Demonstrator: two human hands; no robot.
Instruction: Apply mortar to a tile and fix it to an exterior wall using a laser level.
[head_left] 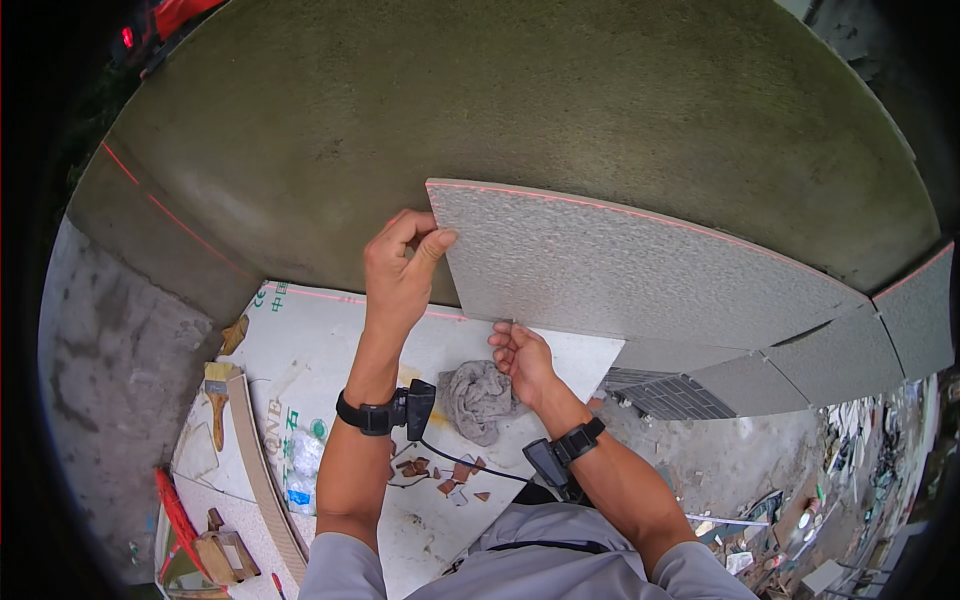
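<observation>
On the left, the paintbrush (217, 410) and a long curved strip (258, 455) lie on the white board (340, 345), with a clear plastic bag (304, 462) just beside the strip. The left wall (165, 240) carries a red line and shows no tiles.

In the middle, the left hand (402, 265) pinches the left edge of the large grey tile (610, 265), thumb on its face and the other fingers around the edge. This tile stands against the greenish wall (560, 110), a red line running along its top edge; whether it is fixed yet cannot be told. The right hand (524, 362) has half-curled fingers at the tile's lower edge; I cannot tell whether they grip anything. Below are a crumpled grey rag (470, 400) and some broken brown pieces (460, 470).

To the right, further grey tiles (838, 348) already line the wall, with thin seams between them. By my reading, that stretch is done and the held tile is being aligned; the wall above and to its left remains uncovered.
</observation>
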